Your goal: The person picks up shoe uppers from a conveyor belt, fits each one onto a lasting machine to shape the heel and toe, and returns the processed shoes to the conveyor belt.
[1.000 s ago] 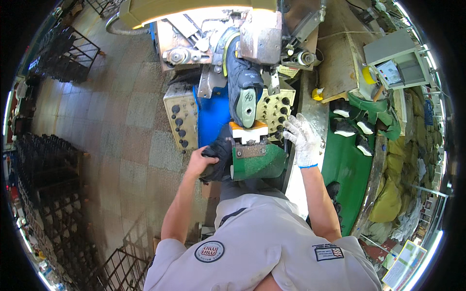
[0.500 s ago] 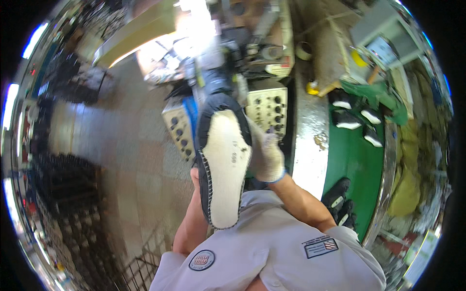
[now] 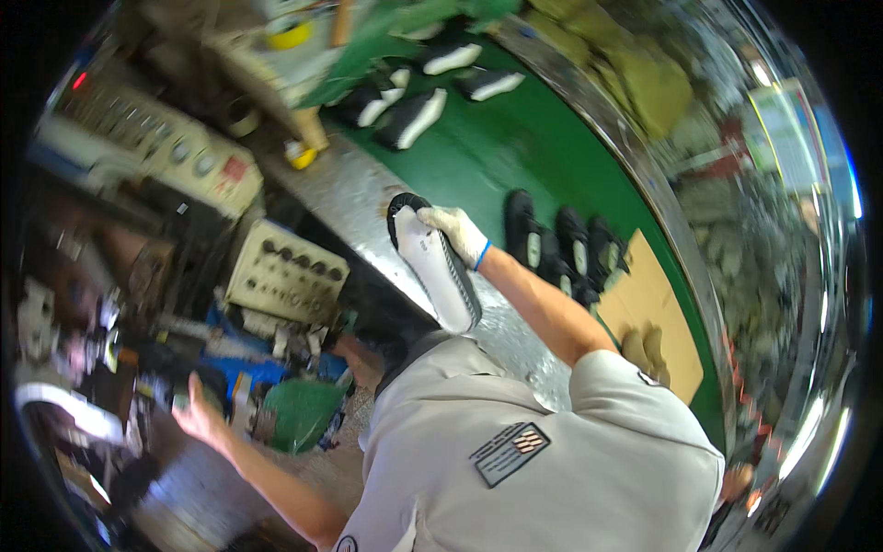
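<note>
My right hand (image 3: 455, 232), in a pale work glove with a blue cuff, is closed on the toe end of a black shoe upper (image 3: 463, 287). The upper's white stitched underside faces up, above a worn metal ledge (image 3: 354, 193). Off to the left, my bare left hand (image 3: 200, 419) is beside the dark machine parts. Its thumb stands apart from the fingers, and I see nothing held in it, though the far fingers are partly hidden.
A green conveyor belt (image 3: 487, 156) beyond the ledge carries several black shoes (image 3: 520, 225) and a cardboard sheet (image 3: 658, 317). Left of the ledge stands a cream control box (image 3: 287, 273) with black knobs. A yellow tape roll (image 3: 299, 155) sits near the ledge's far end.
My view has swung right toward the belt. The shoe upper has moved away from the machine to over the ledge, in my right hand. My left hand is now apart from it.
</note>
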`<state>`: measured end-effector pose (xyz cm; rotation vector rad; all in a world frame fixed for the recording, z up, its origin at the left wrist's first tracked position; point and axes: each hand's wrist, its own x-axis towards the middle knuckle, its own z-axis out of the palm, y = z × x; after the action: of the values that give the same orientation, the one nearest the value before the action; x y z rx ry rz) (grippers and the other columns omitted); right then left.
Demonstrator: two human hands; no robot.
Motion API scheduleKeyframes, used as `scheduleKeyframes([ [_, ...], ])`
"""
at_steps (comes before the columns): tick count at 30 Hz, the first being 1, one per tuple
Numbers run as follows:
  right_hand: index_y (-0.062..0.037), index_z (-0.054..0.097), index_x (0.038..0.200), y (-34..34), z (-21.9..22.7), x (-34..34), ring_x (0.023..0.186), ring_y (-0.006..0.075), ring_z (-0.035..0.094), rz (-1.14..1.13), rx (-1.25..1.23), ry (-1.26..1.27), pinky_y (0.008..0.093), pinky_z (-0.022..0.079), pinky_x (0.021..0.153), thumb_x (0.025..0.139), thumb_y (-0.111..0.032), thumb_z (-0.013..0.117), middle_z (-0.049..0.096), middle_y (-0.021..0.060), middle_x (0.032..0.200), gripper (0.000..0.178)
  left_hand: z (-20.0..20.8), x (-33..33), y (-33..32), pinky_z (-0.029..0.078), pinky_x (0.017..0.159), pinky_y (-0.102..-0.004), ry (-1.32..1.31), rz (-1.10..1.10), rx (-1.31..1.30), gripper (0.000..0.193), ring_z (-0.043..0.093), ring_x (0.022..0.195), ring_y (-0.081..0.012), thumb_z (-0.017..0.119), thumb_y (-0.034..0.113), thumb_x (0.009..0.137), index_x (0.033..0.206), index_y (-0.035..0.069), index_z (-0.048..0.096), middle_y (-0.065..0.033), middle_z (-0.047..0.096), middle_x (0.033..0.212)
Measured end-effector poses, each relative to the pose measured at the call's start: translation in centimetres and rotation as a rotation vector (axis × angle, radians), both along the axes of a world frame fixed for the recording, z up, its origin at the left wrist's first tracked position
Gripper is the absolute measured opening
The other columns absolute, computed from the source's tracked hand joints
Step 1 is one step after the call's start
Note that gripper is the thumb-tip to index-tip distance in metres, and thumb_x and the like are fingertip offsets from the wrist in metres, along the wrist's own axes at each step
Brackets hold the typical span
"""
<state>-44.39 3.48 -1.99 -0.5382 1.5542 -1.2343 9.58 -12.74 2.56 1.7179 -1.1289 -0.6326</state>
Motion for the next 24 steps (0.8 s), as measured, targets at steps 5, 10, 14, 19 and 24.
scheduleKeyframes([
  [5,-0.0042,0.077,0.106,7.9,-2.7,-17.7,0.091,0.0241,0.071,-0.045,0.567,0.198,0.0370,0.055,0.082,0.082,-0.054,0.066,0.075,0.0130,0.102,0.056,0.9,2.1,1.5,0.052,0.076,-0.0370,-0.248,-0.080,0.163,0.042,0.063,0.081,-0.0206,0.086,0.021,0.074,0.104,-0.004,0.072,-0.0101,0.071,0.099],
  [10,-0.0008,0.070,0.120,10.9,-6.4,-30.1,0.117,0.0365,0.064,0.192,1.069,0.837,0.0430,0.049,0.099,0.084,-0.067,0.059,0.068,0.0217,0.124,0.076,0.5,7.8,5.2,0.052,0.090,-0.0392,-0.161,-0.312,0.447,0.056,0.065,0.101,-0.0266,0.075,0.022,0.084,0.131,-0.005,0.060,-0.0182,0.068,0.115],
  [14,0.0049,0.066,0.123,4.3,-10.3,-31.6,0.119,0.0367,0.063,0.089,0.962,0.835,0.0431,0.048,0.100,0.082,-0.062,0.066,0.067,0.0242,0.123,0.078,0.0,4.5,7.1,0.053,0.090,-0.0391,0.204,-0.113,0.489,0.052,0.066,0.105,-0.0298,0.063,0.030,0.094,0.134,-0.003,0.056,-0.0164,0.068,0.118],
  [19,0.0109,0.063,0.120,-9.0,-22.2,-29.5,0.101,0.0338,0.068,-0.131,0.655,0.425,0.0419,0.053,0.087,0.076,-0.055,0.077,0.068,0.0268,0.114,0.080,-2.4,-4.7,7.5,0.046,0.069,-0.0300,-0.279,-0.121,0.432,0.049,0.059,0.072,-0.0145,0.059,0.042,0.099,0.083,-0.002,0.071,-0.0059,0.067,0.077],
  [24,0.0162,0.036,0.143,-23.4,-24.3,-24.9,0.128,0.0376,0.057,-0.313,0.538,0.386,0.0412,0.045,0.106,0.069,-0.061,0.080,0.058,0.0321,0.133,0.115,-3.6,-4.6,8.0,0.045,0.061,-0.0283,-0.230,0.034,0.317,0.054,0.058,0.064,-0.0136,0.063,0.044,0.098,0.080,-0.006,0.069,-0.0079,0.067,0.070],
])
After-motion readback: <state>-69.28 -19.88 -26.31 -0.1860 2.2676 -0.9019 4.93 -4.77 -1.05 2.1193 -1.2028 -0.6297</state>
